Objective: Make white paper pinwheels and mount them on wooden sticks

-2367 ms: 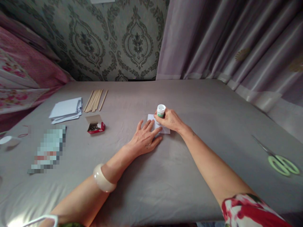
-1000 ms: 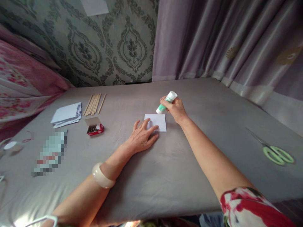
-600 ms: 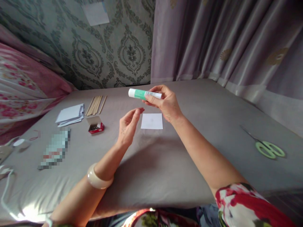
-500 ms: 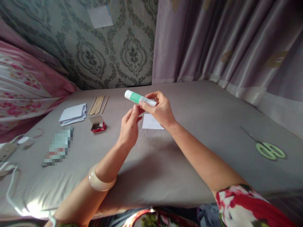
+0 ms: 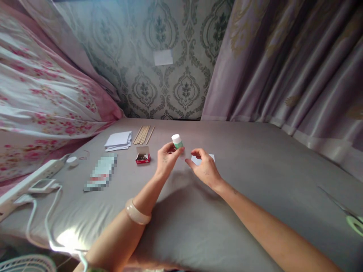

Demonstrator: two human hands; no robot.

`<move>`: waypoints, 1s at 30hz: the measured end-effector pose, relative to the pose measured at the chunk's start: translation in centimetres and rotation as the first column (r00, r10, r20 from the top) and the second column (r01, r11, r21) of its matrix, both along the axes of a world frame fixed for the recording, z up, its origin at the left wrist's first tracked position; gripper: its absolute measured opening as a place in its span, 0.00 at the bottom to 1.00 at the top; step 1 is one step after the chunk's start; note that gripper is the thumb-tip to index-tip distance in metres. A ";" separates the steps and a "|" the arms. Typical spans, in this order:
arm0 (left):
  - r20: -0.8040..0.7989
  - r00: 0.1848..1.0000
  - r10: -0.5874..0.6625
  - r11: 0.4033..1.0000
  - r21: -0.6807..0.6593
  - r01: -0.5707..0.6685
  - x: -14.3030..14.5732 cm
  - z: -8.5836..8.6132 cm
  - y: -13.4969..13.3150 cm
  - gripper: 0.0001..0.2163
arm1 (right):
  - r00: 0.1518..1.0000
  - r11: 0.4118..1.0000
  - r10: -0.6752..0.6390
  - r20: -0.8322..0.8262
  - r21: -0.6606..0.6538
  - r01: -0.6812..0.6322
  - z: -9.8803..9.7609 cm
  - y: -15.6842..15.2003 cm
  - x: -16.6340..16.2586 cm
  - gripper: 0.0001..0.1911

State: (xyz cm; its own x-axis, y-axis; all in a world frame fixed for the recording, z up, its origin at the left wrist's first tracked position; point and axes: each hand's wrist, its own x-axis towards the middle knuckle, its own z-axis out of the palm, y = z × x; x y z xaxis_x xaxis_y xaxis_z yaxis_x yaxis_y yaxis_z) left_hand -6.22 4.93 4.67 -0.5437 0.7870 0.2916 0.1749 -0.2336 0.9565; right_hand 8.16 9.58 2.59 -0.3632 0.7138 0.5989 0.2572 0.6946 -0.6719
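A glue stick (image 5: pixel 177 141) with a white cap and a green label stands nearly upright in my left hand (image 5: pixel 167 159), whose fingers and thumb are closed round it. Just to its right is my right hand (image 5: pixel 206 170), apart from the glue stick, with thumb and fingers curved and spaced; I see nothing between them. Behind the right hand a white sheet of paper (image 5: pixel 210 157) lies on the grey cloth, partly covered by that hand. The lower end of the glue stick is hidden by my left fingers.
Left of my hands is an opened red box (image 5: pixel 143 158) of small dark items. Behind it lie several wooden sticks (image 5: pixel 143 135) and a paper stack (image 5: pixel 118 139). A blurred packet (image 5: pixel 101 172) and a power strip (image 5: pixel 39 181) are further left; green-handled scissors (image 5: pixel 354 223) lie far right.
The glue stick has passed from my right hand into my left and turned from lying slanted to nearly upright. My right hand has let go. The view has swung left.
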 end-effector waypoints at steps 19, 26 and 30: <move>-0.606 0.737 0.300 0.801 -0.259 -0.539 -6.9 -0.6 -0.6 0.11 | 0.842 0.989 -0.069 0.535 0.149 -0.013 -2.4 1.9 6.6 0.04; -0.663 0.703 0.258 0.734 -0.339 -0.588 -6.5 -0.3 -0.6 0.12 | 0.777 0.957 -0.109 0.620 0.276 -0.085 -1.8 1.7 6.9 0.05; -0.780 0.612 0.130 0.656 -0.396 -0.643 -6.4 0.5 -1.2 0.14 | 0.730 0.935 -0.152 0.667 0.336 -0.111 -1.5 1.5 6.7 0.08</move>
